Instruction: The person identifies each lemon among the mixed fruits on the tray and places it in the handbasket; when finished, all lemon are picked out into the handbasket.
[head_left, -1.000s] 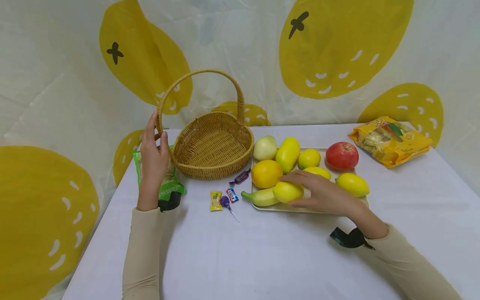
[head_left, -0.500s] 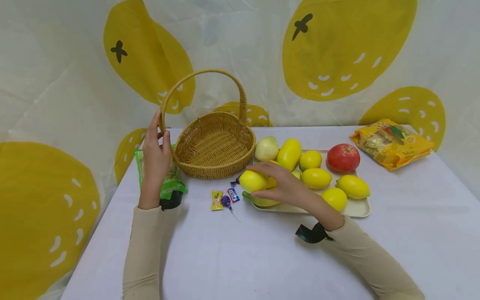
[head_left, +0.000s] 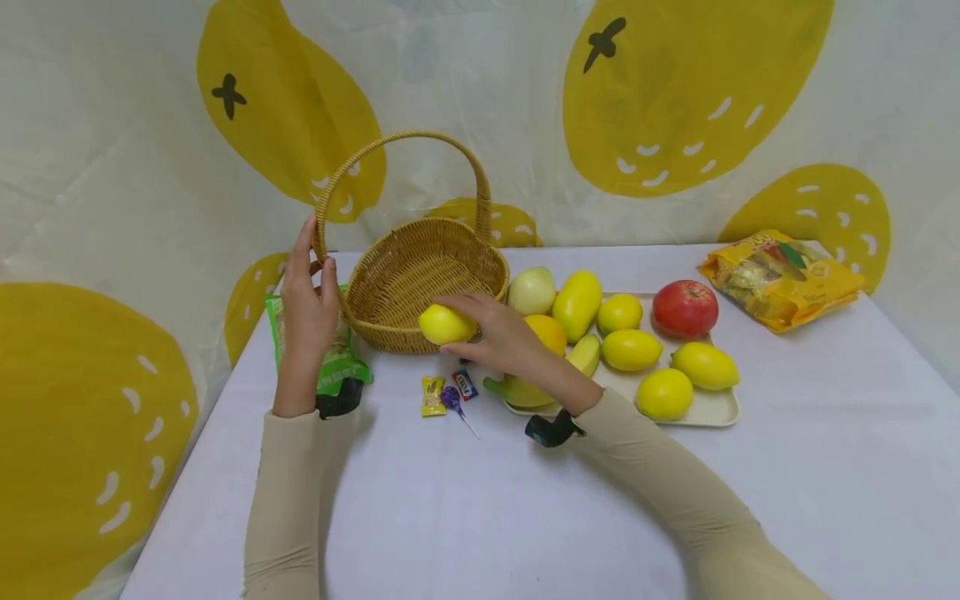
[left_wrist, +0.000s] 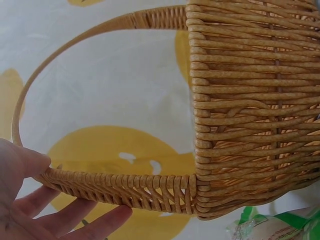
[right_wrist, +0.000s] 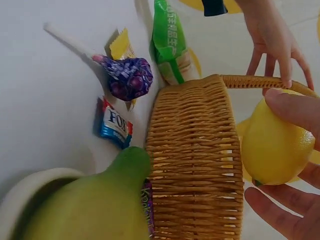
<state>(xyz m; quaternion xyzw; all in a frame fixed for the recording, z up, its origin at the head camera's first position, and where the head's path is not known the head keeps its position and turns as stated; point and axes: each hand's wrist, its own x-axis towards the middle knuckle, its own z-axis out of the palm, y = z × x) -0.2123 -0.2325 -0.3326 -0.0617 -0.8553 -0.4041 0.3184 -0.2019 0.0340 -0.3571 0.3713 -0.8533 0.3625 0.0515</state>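
My right hand point(head_left: 506, 337) holds a yellow lemon point(head_left: 441, 324) between thumb and fingers, above the front rim of a woven wicker basket point(head_left: 382, 337). In the right wrist view the lemon point(right_wrist: 275, 145) shows large, with the basket's woven side point(right_wrist: 195, 150) beside it. The basket's inside shows bare weave. At its left, my left hand point(head_left: 309, 312) grips the lower part of the tall arched handle point(head_left: 408, 136). The left wrist view shows the thumb on one side of the handle point(left_wrist: 120, 187) and the fingers on the other.
Right of the basket, a cream tray point(head_left: 723, 414) bears a banana point(head_left: 528, 392), several lemons, a red fruit point(head_left: 685, 308) and others. A lollipop point(head_left: 451, 397) and small wrapped candies lie in front. A green bag point(head_left: 341, 367) sits left, a yellow bag point(head_left: 783, 279) far right.
My right hand has carried the lemon leftward from over the tray to the basket's front rim. The left hand keeps its grip on the handle.
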